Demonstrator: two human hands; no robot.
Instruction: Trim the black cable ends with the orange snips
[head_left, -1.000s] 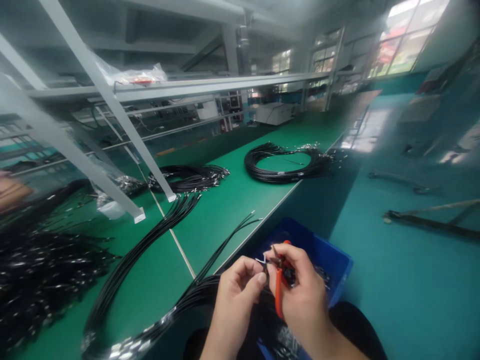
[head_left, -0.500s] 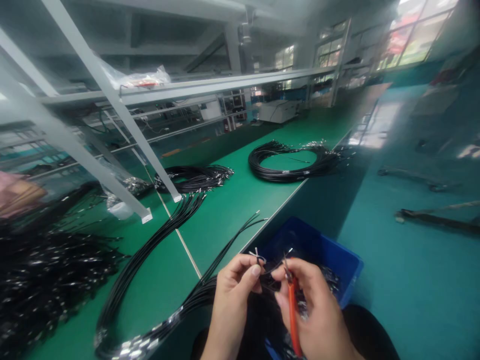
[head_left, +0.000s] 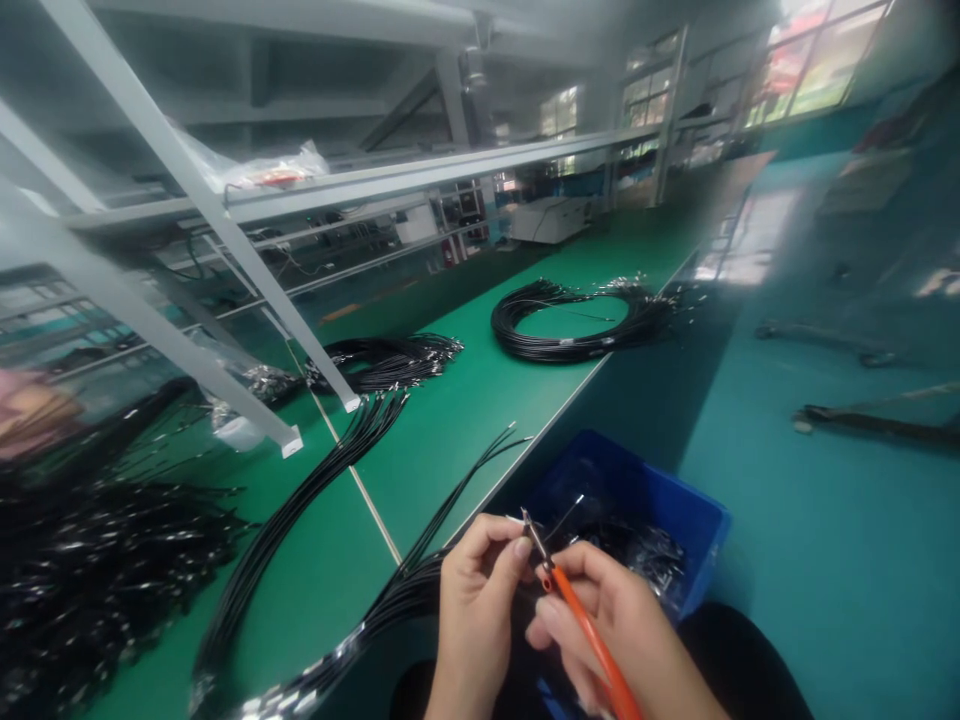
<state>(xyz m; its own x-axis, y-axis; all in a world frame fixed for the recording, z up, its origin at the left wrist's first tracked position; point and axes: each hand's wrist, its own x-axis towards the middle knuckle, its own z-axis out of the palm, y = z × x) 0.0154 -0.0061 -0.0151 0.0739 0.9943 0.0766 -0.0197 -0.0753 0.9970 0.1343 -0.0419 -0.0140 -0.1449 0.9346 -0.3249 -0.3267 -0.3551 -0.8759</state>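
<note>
My left hand (head_left: 480,590) pinches the end of a thin black cable whose pale wire tip (head_left: 514,519) sticks out between thumb and forefinger. Orange-handled cutters (head_left: 581,615) are gripped in my right hand (head_left: 600,620). Their metal jaws reach up to the cable end, right beside my left fingertips; whether they touch the wire is too small to tell. To the left, a bundle of black cables (head_left: 300,485) curves across the green table (head_left: 420,440) and runs toward my left hand. Below my hands stands a blue bin (head_left: 694,515) holding black and silvery bits.
More coiled black cables (head_left: 555,350) lie at the table's far right edge, and another bundle (head_left: 390,360) sits behind. A big pile of cables (head_left: 90,560) covers the left. White shelf posts (head_left: 247,270) rise from the table. Part of another person (head_left: 34,410) shows at far left.
My right hand has turned the cutters and brought their jaws leftward to the cable end at my left fingertips. The left hand keeps its pinch.
</note>
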